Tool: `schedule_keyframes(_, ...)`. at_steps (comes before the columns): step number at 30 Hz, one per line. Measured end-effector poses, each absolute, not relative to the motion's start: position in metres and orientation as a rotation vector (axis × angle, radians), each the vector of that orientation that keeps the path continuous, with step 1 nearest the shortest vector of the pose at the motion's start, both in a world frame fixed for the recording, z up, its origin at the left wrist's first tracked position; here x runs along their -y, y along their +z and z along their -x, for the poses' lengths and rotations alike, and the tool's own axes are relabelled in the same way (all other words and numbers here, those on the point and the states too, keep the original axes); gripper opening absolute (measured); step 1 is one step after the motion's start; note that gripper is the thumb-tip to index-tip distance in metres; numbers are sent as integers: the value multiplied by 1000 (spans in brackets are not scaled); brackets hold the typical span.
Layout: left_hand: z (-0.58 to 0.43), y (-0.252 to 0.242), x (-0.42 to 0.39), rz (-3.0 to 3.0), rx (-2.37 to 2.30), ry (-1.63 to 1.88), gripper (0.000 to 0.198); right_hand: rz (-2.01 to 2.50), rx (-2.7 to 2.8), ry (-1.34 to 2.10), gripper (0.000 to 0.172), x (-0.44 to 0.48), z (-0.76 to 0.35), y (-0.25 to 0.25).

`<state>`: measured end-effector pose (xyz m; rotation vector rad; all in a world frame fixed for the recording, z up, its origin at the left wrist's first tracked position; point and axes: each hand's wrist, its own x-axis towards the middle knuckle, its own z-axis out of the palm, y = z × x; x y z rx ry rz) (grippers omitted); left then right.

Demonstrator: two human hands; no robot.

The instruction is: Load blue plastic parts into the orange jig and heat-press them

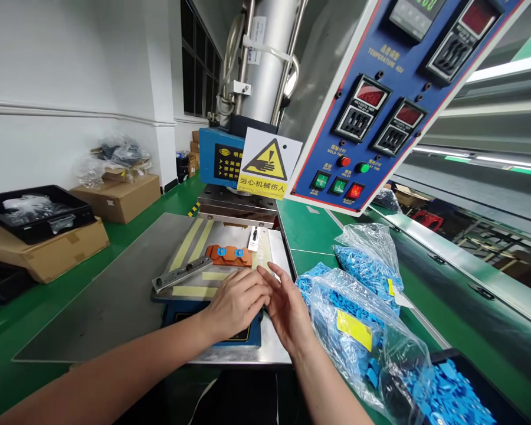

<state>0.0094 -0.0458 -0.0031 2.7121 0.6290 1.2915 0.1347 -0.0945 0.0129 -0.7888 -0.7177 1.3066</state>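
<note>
Your left hand (236,304) rests knuckles-up on the near edge of the smooth metal plate (234,236), fingers curled under so I cannot tell whether they pinch anything. Your right hand (287,307) lies just beside it, flat, fingers spread open. The scalloped orange jig (229,257), carrying two small blue pieces (222,252), sits just beyond your fingertips, with crinkly clear bags (367,330) of blue plastic parts to the right.

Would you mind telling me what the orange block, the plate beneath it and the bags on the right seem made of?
The orange block looks like matte moulded plastic or resin, opaque and unreflective. The silver plate beneath appears to be brushed metal, with a dull grey sheen. The crinkled clear bags look like thin glossy plastic film: wrinkled, see-through, with highlights.
</note>
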Motion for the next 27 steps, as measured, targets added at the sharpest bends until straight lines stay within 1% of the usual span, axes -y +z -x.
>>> schedule_keyframes(2, 1, -3, 42, -2609, -650, 1335, 17, 825, 788, 1227, 39, 91, -143, 11)
schedule_keyframes(4, 19, 0, 33, -2529, -709, 1361, 16, 974, 912, 1042, 34, 85, -161, 7)
schedule_keyframes(7, 55, 8, 11, -2458, -899, 1325, 14, 1361, 1209, 663, 28, 69, -198, -9)
schedule_keyframes(9, 78, 14, -6, -2410, -1065, 1233, 14, 1696, 1549, 472, 24, 59, -216, -25)
schedule_keyframes(11, 92, 19, -24, -2376, -1176, 1115, 15, 2003, 1883, 335, 19, 51, -224, -43)
schedule_keyframes(12, 94, 21, -33, -2371, -1198, 1050, 16, 2080, 1985, 299, 18, 49, -224, -50)
schedule_keyframes(15, 88, 21, -56, -2387, -1163, 882, 15, 2119, 2118, 262, 19, 48, -217, -65)
schedule_keyframes(17, 77, 20, -68, -2387, -1130, 823, 13, 2107, 2173, 230, 23, 48, -212, -69)
schedule_keyframes(20, 64, 17, -83, -2392, -1067, 812, 12, 2056, 2245, 207, 31, 47, -211, -70)
schedule_keyframes(23, 60, 13, -92, -2428, -1001, 814, 12, 2036, 2284, 242, 36, 43, -214, -72)
schedule_keyframes(27, 61, 10, -94, -2467, -1018, 810, 13, 2054, 2296, 251, 29, 39, -216, -76)
